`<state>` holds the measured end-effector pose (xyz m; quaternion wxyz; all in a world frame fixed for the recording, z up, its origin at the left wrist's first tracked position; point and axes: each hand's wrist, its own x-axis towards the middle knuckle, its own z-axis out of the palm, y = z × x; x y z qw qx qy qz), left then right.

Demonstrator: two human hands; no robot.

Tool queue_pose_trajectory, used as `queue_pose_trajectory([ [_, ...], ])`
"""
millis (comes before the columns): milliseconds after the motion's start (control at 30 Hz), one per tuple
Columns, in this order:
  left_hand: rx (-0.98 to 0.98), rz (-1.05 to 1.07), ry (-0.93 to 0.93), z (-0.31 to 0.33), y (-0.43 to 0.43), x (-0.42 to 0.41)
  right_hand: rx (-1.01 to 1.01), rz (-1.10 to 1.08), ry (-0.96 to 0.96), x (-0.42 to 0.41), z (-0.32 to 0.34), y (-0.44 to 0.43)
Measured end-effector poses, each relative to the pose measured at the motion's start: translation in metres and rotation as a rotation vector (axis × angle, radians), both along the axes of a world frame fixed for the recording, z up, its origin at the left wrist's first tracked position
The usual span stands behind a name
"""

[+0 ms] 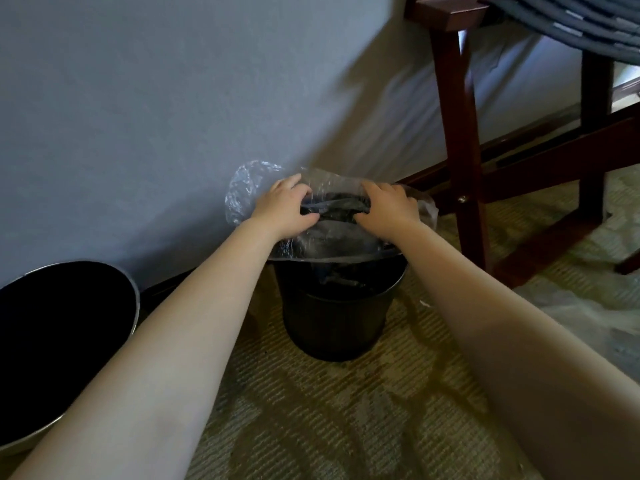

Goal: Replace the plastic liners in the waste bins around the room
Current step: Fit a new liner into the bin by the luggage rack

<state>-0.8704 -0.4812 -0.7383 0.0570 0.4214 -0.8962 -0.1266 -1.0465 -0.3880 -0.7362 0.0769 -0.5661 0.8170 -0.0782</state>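
Observation:
A small black waste bin (pixel 334 320) stands on the carpet against the grey wall. A clear plastic liner (pixel 242 192) is spread over its mouth and bulges out past the rim on the far side. My left hand (pixel 282 211) grips the liner at the left of the opening, fingers curled into the plastic. My right hand (pixel 388 209) grips it at the right of the opening. The two hands are a short way apart above the bin. The bin's inside is dark behind the plastic.
A second, larger black bin with a metal rim (pixel 136 299) sits at the lower left by the wall. A dark wooden chair leg (pixel 460 150) and crossbars stand just right of the small bin. More clear plastic (pixel 588 306) lies on the carpet at the right.

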Motion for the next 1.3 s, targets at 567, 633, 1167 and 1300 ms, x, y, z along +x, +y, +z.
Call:
queue_pose_trajectory([
  [567, 0.497, 0.296, 0.159, -0.019, -0.008, 0.010, -0.014, -0.245, -0.884, -0.036, -0.031, 0.007],
  [633, 0.531, 0.336, 0.156, -0.019, 0.001, 0.015, -0.022, -0.252, -0.869, -0.031, -0.030, 0.014],
  [1167, 0.462, 0.573, 0.546, -0.035, 0.134, 0.028, -0.418, -0.095, -0.291, 0.019, -0.046, 0.090],
  [1300, 0.424, 0.554, 0.543, -0.036, 0.147, 0.029, -0.477, 0.362, -0.179, 0.030, -0.038, 0.110],
])
